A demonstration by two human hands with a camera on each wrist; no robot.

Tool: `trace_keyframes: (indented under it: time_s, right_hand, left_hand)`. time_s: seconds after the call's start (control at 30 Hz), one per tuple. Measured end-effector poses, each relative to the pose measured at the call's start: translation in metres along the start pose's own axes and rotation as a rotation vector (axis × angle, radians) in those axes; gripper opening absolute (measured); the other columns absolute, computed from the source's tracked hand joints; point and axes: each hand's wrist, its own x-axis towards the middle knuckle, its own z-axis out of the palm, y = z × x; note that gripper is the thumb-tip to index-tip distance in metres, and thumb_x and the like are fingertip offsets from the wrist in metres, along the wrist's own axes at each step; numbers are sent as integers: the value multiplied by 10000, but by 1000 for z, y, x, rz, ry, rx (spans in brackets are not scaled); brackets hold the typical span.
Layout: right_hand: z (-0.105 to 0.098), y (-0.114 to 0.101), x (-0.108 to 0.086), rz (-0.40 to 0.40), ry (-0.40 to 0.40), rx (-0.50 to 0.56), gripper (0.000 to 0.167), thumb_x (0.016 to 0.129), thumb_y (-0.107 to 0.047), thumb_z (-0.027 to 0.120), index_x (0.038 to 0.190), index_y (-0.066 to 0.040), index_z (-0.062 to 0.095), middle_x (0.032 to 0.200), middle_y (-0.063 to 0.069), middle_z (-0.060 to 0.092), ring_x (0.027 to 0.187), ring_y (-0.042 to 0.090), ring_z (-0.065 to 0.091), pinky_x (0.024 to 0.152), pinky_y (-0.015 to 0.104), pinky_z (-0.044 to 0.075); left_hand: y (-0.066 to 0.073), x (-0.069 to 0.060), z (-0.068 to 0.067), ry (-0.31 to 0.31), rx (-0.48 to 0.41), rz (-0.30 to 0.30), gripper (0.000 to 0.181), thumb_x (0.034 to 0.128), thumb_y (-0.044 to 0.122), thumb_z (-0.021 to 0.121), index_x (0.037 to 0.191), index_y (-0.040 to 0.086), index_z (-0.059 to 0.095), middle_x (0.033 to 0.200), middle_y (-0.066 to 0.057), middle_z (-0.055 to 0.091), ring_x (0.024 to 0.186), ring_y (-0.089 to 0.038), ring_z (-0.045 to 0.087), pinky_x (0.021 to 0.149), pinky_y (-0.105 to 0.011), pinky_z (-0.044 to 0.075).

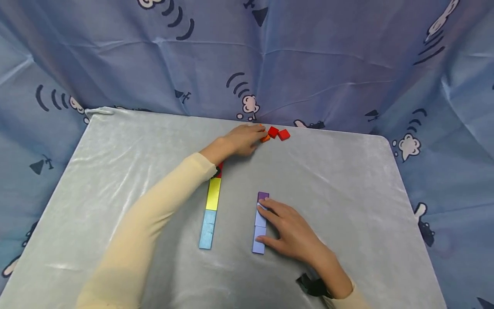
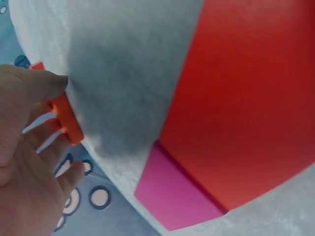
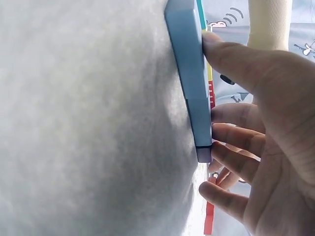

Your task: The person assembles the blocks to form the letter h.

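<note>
Cream sleeve [image 1: 133, 240] is outstretched; now the orange block [image 2: 69, 120] is met crosswise by the nearer left hand [image 1: 243, 139], pinch unclear; lilac row [image 1: 260, 220] touched by spread right hand [image 1: 291, 229].

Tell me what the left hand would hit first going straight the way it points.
Probably the orange block at the left hand, then the nearer red block, though depth is unclear.

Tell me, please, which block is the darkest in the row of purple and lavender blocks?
The dark purple block, at the end farthest from the person. The other two in that row, the lavender blocks, are clearly paler.
</note>
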Motion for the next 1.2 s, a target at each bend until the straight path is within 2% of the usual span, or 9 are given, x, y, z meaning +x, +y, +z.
trace_keyframes:
  time_s: [0.1,0.27,0.57,0.77,0.9,1.07,1.2]
  right_hand:
    - [1,-1,1,14,-15,4,826,856,-538,852,1513,-109,595,1592,79,545,1465,281,544,1191,524,485]
    - [2,-1,2,18,-17,11,820,863,-532,848,1516,-109,591,1590,78,544,1471,282,539,1188,526,489]
    - [2,-2,2,23,-20,20,816,866,-526,847,1512,-98,593,1591,84,544,1472,285,538,1185,526,493]
    - [2,-1,2,9,-12,11,815,875,-528,838,1517,-94,587,1592,91,541,1473,284,537,1183,526,493]
    - [1,0,2,7,-8,11,818,875,-527,838,1519,-92,583,1598,90,536,1477,281,534,1184,527,493]
    - [2,0,1,-3,-8,19,814,883,-529,830,1521,-89,581,1603,94,531,1480,284,531,1182,529,494]
    - [3,1,1,-10,-3,21,814,885,-524,830,1524,-88,577,1605,96,529,1482,284,530,1185,521,492]
  left_hand:
    - [2,-4,-2,2,18,-3,543,1067,130,525,1606,118,457,1681,-116,429,1592,-295,373,1347,-458,272]
    - [3,-6,-4,51,90,0,454,1061,110,535,1514,124,561,1442,-126,597,1381,-314,551,1273,-469,372]
    - [5,-8,-4,57,143,-46,371,1054,107,562,1412,133,655,1385,-111,621,1265,-293,629,1142,-468,485]
    - [12,-11,-5,60,68,-9,332,1042,67,587,1362,79,675,1307,-112,678,1200,-293,644,1130,-430,513]
    - [16,-15,-5,51,40,-3,278,1039,52,585,1284,81,714,1203,-125,690,1127,-301,650,1054,-429,547]
    - [16,-20,-2,52,4,-19,273,1025,59,621,1275,96,723,1178,-112,698,1081,-274,648,1014,-399,569]
    - [15,-25,0,48,-33,4,261,1012,83,674,1268,76,726,1163,-119,697,1034,-275,652,999,-403,573]
